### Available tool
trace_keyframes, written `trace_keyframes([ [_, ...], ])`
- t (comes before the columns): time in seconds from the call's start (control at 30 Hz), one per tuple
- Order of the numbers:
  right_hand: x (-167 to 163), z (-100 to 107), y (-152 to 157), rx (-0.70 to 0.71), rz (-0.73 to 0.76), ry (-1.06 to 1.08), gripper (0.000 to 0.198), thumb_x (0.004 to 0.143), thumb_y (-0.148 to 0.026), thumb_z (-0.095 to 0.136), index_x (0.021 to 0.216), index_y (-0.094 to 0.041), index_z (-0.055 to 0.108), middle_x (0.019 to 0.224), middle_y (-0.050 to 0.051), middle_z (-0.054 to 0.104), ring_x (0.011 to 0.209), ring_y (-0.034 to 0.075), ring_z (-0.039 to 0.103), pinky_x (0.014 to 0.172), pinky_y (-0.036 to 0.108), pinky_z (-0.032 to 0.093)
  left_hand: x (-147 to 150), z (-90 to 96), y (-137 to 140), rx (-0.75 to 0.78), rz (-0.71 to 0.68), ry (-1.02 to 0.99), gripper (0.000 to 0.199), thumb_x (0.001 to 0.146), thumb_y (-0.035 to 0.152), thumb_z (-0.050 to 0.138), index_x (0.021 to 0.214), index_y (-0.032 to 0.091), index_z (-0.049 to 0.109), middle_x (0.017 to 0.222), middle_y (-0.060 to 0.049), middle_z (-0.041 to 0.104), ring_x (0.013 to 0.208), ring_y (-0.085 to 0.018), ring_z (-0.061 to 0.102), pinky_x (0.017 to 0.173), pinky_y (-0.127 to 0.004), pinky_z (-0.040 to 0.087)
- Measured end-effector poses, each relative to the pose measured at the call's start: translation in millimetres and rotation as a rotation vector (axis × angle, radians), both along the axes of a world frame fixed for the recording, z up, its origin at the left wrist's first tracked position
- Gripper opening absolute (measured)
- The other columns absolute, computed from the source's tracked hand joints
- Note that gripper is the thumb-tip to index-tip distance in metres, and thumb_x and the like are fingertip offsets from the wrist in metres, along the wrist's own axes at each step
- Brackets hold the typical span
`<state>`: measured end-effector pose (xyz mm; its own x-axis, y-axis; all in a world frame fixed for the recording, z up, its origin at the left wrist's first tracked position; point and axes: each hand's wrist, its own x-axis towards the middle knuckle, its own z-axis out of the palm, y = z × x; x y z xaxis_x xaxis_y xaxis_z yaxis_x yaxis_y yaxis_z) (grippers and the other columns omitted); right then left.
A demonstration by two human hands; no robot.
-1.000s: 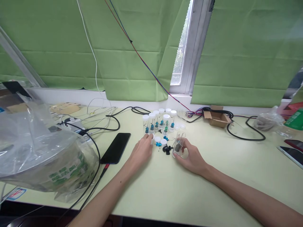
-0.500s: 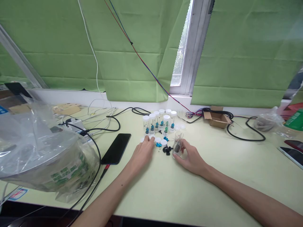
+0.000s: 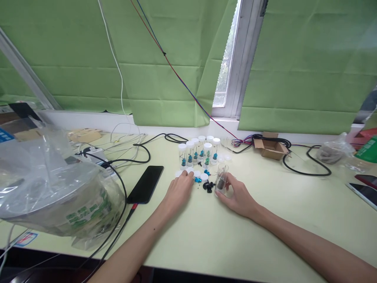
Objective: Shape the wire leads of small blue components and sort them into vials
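My right hand is closed around a clear open vial that stands upright on the table, with thin metal pins and a dark part inside. My left hand lies palm down with curled fingers, its fingertips at a row of white caps; what is beneath them is hidden. Between the hands are small blue parts and a cluster of black parts. Just behind stand several capped vials with blue or green pieces and thin pins inside.
A black phone on a cable lies left of my left forearm. Farther left sits a large plastic-wrapped tub. At the back right are an open cardboard box and black cable loops. Another phone lies at the right edge.
The view has shifted very slightly. Both hands stay in nearly the same place, the right one still around the clear vial and the left one still at the white caps.
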<state>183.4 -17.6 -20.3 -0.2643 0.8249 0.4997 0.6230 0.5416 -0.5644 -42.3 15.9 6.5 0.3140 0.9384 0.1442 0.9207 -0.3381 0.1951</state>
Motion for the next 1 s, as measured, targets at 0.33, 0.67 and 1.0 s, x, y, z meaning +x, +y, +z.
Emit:
trace_keyframes([
  [0.33, 0, -3, 0, 0.035, 0.005, 0.014, 0.031, 0.089, -0.03, 0.059, 0.116, -0.021, 0.048, 0.087, 0.004, 0.059, 0.074, 0.018, 0.055, 0.07, 0.033, 0.05, 1, 7.5, -3, 0.062, -0.001, -0.105, 0.021, 0.097, 0.023, 0.034, 0.102, 0.02, 0.055, 0.097, -0.011, 0.063, 0.083, -0.026, 0.063, 0.068, -0.032, 0.041],
  [0.67, -1, -2, 0, 0.017, -0.012, 0.094, 0.032, 0.095, -0.033, 0.051, 0.124, -0.02, 0.044, 0.093, 0.005, 0.06, 0.082, 0.019, 0.058, 0.078, 0.034, 0.05, 32, 35.9, 8, 0.038, -0.208, -0.883, 0.021, 0.092, 0.042, 0.051, 0.093, 0.023, 0.059, 0.077, 0.0, 0.061, 0.062, -0.014, 0.055, 0.053, -0.022, 0.043],
  [1.0, 0, -2, 1, -0.023, -0.035, 0.121, 0.028, 0.096, -0.032, 0.047, 0.12, -0.019, 0.043, 0.08, 0.001, 0.059, 0.069, 0.017, 0.056, 0.067, 0.028, 0.047, 46, 18.4, 23, -0.223, -0.208, -1.294, 0.029, 0.085, 0.047, 0.064, 0.092, 0.019, 0.058, 0.056, 0.006, 0.053, 0.041, -0.008, 0.047, 0.047, -0.022, 0.04],
])
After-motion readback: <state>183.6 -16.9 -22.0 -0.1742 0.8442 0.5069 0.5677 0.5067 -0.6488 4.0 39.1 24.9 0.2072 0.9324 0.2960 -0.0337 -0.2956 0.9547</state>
